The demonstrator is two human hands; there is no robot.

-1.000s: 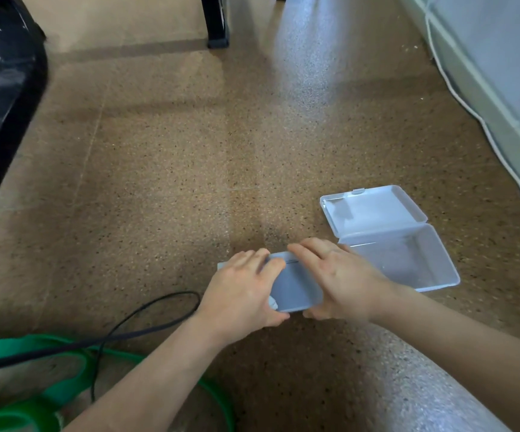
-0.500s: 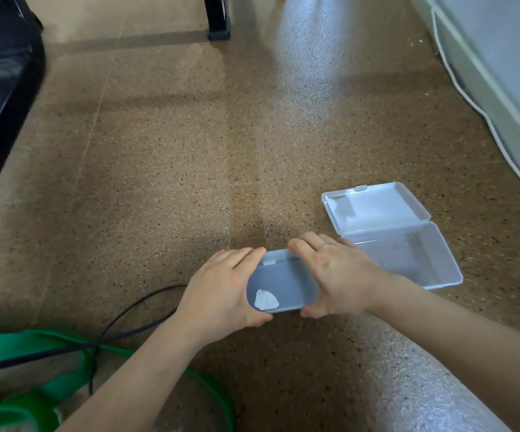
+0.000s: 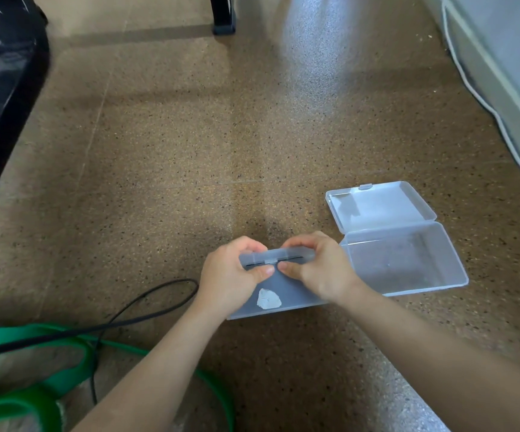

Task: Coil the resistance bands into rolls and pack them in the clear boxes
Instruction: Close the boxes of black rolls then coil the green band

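So both hands are on the shut box (image 3: 286, 299), which sits on the floor (image 3: 190, 151) right in front of the person, about the middle of the near stretch. The left hand (image 3: 230, 272) and right hand (image 3: 318, 266) each grip its far edge: fingers curled over the back of it, thumbs pressed on the top just beside the little latch tab. The two thumbs are nearly touching in the middle. There's a thin dark slit showing along that edge between the hands, so the lid looks cracked a hair there, but I can't tell for sure. The lid also has a white scrap (image 3: 268, 299) stuck on it, near the left wrist.

Just beside it on the right, touching or close to it, is the open box (image 3: 408, 263), lid flipped flat toward the far side, nothing in it that I can see.

The green bands (image 3: 65, 381) are loose on the floor at the near left corner, uncoiled, with a black loop (image 3: 146, 307) lying over them. A white cable (image 3: 483, 101) runs along the floor's right edge by the wall.
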